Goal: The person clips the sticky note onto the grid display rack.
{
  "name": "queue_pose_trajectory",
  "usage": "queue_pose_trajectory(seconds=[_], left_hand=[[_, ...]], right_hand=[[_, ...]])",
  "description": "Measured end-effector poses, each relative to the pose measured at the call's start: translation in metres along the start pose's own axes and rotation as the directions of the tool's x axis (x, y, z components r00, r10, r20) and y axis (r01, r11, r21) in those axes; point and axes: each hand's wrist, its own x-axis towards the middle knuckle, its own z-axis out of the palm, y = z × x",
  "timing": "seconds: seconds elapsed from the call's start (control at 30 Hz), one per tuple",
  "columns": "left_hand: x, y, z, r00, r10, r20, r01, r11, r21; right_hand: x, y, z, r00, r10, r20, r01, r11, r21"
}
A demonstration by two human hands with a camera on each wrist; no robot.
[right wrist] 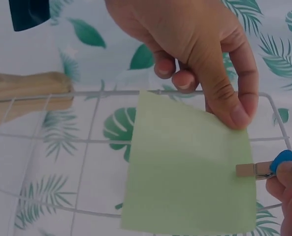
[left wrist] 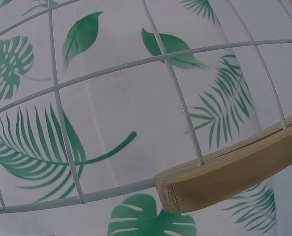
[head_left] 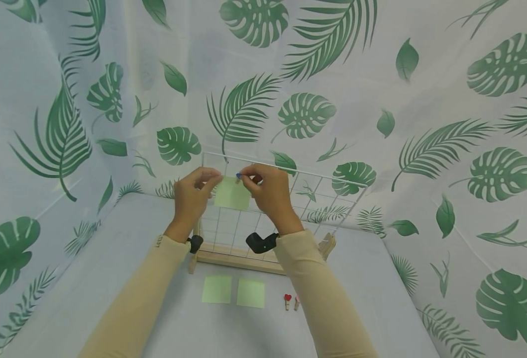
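My left hand (head_left: 190, 193) pinches an upper corner of a light green paper sheet (head_left: 232, 193) between thumb and forefinger. My right hand (head_left: 269, 191) holds a small wooden clothespin (right wrist: 254, 170) by its end, which bears a blue ornament (right wrist: 282, 160). In the right wrist view the clothespin's tip overlaps the sheet near its edge. Behind the sheet stands a white wire grid (head_left: 238, 228) in a wooden base (head_left: 241, 262). The left wrist view shows mostly grid wires (left wrist: 116, 69) and a wooden foot (left wrist: 224, 172), with the left hand's work out of sight.
Two more green sheets (head_left: 217, 289) lie side by side on the white table (head_left: 173, 318) in front of the base. A clothespin with a red heart (head_left: 287, 301) and a pink-topped one (head_left: 296, 303) lie near the right forearm. A leaf-patterned curtain (head_left: 357, 99) surrounds the table.
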Motion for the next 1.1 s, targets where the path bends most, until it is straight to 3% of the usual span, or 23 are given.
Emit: queue_pose_trajectory(seconds=[0.37, 0.5, 0.67, 0.83, 1.0, 1.1], left_hand=[[0.001, -0.003, 0.002, 1.000, 0.016, -0.005, -0.016, 1.000, 0.022], [0.001, -0.004, 0.003, 1.000, 0.023, -0.010, -0.023, 0.999, 0.036], [-0.001, -0.005, 0.003, 0.998, 0.057, -0.014, -0.057, 0.998, 0.032], [-0.003, -0.008, 0.002, 0.996, 0.087, -0.019, -0.087, 0.996, 0.000], [-0.004, -0.008, -0.001, 0.987, 0.153, -0.044, -0.152, 0.988, 0.017], [-0.006, -0.008, -0.003, 0.987, 0.156, -0.039, -0.156, 0.988, 0.017]], right_hand=[[0.005, -0.011, 0.002, 0.999, 0.018, 0.043, -0.013, 0.994, -0.113], [0.003, -0.014, 0.006, 1.000, -0.019, -0.002, 0.018, 0.986, -0.164], [0.001, -0.009, 0.012, 0.989, -0.075, -0.125, 0.043, 0.970, -0.239], [-0.001, -0.003, 0.014, 0.979, -0.076, -0.191, 0.028, 0.970, -0.243], [-0.005, 0.002, 0.012, 0.980, -0.078, -0.182, 0.038, 0.976, -0.213], [-0.010, 0.005, 0.011, 0.984, -0.060, -0.165, 0.032, 0.985, -0.167]])
